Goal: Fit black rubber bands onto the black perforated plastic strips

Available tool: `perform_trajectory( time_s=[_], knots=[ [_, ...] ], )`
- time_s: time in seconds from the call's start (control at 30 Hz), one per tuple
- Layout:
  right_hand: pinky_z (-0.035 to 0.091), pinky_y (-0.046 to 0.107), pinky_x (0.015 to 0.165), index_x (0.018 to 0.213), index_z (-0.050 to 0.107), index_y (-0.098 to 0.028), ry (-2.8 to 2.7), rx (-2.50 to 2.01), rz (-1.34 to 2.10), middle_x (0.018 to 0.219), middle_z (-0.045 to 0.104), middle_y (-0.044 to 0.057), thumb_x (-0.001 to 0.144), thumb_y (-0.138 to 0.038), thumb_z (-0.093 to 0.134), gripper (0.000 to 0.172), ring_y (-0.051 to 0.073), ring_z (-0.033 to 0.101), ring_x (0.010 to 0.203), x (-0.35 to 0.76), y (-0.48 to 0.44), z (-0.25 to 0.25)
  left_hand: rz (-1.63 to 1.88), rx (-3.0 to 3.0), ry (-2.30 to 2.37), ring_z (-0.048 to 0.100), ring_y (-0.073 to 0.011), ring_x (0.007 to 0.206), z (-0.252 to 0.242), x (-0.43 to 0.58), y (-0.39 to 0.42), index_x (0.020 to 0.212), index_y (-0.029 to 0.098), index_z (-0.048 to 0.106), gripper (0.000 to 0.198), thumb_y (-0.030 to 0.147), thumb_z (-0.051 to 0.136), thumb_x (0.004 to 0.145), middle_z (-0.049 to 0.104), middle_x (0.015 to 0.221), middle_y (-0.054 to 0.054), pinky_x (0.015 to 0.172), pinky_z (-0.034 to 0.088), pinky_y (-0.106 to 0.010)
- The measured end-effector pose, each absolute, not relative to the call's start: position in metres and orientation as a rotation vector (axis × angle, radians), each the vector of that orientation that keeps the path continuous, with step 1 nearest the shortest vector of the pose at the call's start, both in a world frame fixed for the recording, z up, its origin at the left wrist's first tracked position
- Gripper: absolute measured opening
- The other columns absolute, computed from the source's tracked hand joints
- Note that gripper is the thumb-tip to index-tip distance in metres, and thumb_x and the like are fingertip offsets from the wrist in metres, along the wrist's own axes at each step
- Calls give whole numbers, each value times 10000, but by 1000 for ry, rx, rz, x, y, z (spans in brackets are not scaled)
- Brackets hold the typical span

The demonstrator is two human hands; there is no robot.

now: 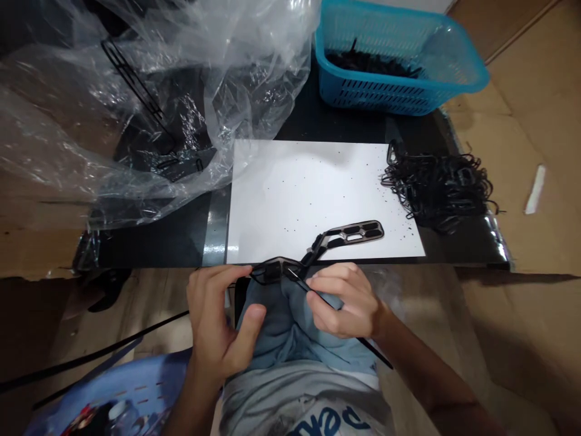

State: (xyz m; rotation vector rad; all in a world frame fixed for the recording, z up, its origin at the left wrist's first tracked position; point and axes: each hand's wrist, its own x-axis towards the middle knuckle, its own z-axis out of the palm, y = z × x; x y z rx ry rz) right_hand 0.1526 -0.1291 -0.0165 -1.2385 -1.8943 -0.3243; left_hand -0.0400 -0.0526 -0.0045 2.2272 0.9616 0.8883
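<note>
A black frame-like part (336, 240) with grey edging and oblong cells lies over the front edge of the white sheet, its near end jutting out above my lap. My left hand (222, 324) has its fingers stretched out and its thumb well apart. Its index fingertip touches the left end of the part. In my right hand (342, 300), a thin black pen-like tool (374, 352) is gripped between thumb and fingers. The tool's tip meets the near end of the part. One cell near the part's far end shows white paper through it.
Small black specks dot the white sheet (281, 188). Right of it sits a tangled heap of black loops (447, 188). Behind stands a blue basket (385, 91) containing black pieces. Clear plastic (254, 79) covers the left side. A blue-purple basket (149, 378) is low at left.
</note>
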Motion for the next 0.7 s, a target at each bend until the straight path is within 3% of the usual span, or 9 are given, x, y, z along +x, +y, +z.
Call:
perform_trajectory(
  time_s=[0.23,0.43,0.7],
  knots=[
    [524,228,570,602,556,-195,-1974,-1136,-238,664,620,1,665,-55,562,154,109,568,653,162,-131,-8,578,2218,839,484,-262,973,2,-36,-51,1166,204,520,332,370,371,920,539,1044,-87,832,359,-411],
    [536,214,573,552,546,-219,-2120,-1072,-254,660,618,-16,678,-76,559,191,108,554,659,171,-136,1,460,2065,811,508,-220,893,14,-22,-51,961,198,566,240,325,365,937,580,913,-49,762,367,-363],
    [530,218,576,537,528,-217,-2160,-949,-259,630,587,2,689,-47,566,231,126,553,682,173,-139,7,389,1812,710,506,-170,678,16,-13,-54,686,191,562,191,265,522,858,542,666,-11,625,385,-314]
  ],
)
